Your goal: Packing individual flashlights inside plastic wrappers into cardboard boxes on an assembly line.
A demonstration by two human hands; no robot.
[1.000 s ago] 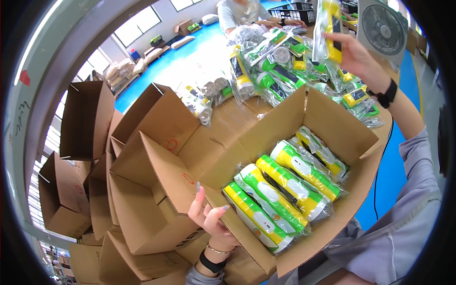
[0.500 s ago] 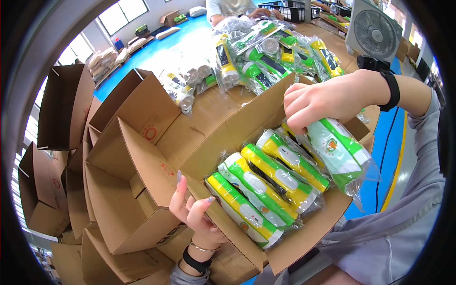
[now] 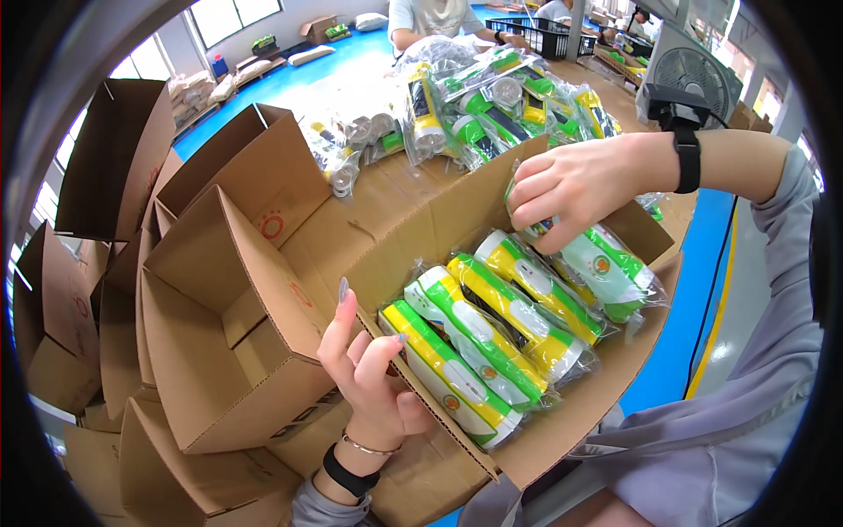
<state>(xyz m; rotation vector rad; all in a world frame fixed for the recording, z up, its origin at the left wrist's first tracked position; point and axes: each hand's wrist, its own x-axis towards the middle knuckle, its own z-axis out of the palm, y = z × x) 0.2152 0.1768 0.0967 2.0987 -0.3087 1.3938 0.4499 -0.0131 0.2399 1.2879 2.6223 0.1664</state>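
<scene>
An open cardboard box tilts in front of me, with several flashlights lying side by side in it. They are green, yellow and white, each in a clear plastic bag; the flashlight nearest my left hand is mostly yellow and green. My left hand holds the box's left wall, its index finger raised and another fingertip over the rim. At the right end of the row, my right hand is closed around the upper end of a bagged white-and-green flashlight. Its far end is hidden under my fingers.
Several open cardboard boxes crowd the left side. Beyond my box lies a pile of bagged flashlights on a cardboard-covered table. A person sits behind it. A fan stands at the far right, near a black crate.
My right hand has moved slightly left and lowered the white-and-green flashlight further into the box, beside the others. My left hand stays at the box's left wall.
</scene>
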